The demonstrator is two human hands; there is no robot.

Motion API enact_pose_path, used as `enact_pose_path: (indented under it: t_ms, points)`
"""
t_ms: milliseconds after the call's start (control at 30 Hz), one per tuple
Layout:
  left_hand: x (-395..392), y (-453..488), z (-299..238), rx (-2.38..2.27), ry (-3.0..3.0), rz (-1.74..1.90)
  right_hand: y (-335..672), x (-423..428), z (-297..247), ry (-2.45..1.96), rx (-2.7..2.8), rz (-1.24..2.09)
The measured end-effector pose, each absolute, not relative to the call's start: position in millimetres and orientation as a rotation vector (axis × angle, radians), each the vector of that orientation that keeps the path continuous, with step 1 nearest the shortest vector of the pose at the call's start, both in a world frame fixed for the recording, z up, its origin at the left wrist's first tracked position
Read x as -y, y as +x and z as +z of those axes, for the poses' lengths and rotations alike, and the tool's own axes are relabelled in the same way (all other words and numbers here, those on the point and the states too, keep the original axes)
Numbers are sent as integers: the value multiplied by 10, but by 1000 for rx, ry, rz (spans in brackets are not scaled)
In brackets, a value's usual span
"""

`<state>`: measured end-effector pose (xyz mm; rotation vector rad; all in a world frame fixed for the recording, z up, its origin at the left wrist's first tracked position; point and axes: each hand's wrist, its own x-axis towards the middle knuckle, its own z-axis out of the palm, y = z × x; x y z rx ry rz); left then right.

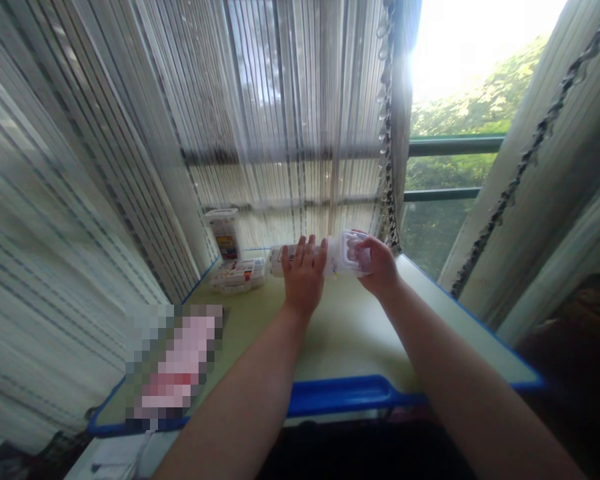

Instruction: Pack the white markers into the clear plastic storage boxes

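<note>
A clear plastic container (333, 257) lies on its side at the far edge of a pale table (350, 327), right by the curtain. My left hand (304, 273) rests flat on top of its left part, fingers stretched out and together. At the container's right end, the fingers of my right hand (377, 265) are curled around its white lid (353, 252). Both arms reach forward across the table.
Another clear container (223, 232) stands upright at the back left, with a flat packet or box (239, 275) lying in front of it. A blurred-out object lies near the table's front left. The table has a blue rim (340, 395). Striped curtains (280, 100) hang behind; an open window with a green rail (455, 145) is to the right.
</note>
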<state>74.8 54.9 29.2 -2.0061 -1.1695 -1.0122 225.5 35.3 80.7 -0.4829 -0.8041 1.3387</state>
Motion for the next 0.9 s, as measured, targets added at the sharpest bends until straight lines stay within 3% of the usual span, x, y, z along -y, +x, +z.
enact_pose_path:
  t_ms: [900]
  points:
    - [-534, 766, 311, 916, -1934, -961, 2456, -322, 924, -623, 767, 1243]
